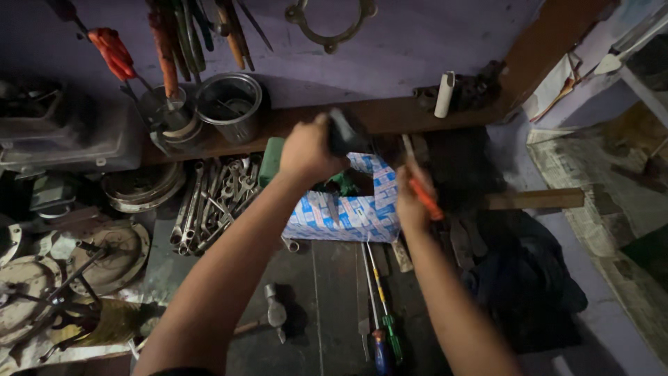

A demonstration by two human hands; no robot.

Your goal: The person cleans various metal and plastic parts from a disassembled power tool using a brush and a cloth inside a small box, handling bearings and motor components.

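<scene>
A dark block-shaped object [342,130] is gripped in the left hand [306,150], which is raised above a blue and white patterned box [362,209]. A tool with an orange handle [422,193] is held in the right hand [410,202], just beside the box. The box is placed on the dark tabletop [327,306]. A heap of wrenches [212,202] is seen to its left, and a hammer [273,313] and two screwdrivers [383,327] are laid nearer the person.

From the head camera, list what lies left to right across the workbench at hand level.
Round metal discs → pile of wrenches → left hand → blue-and-white box → right hand holding an orange-handled tool → wooden bar.
</scene>
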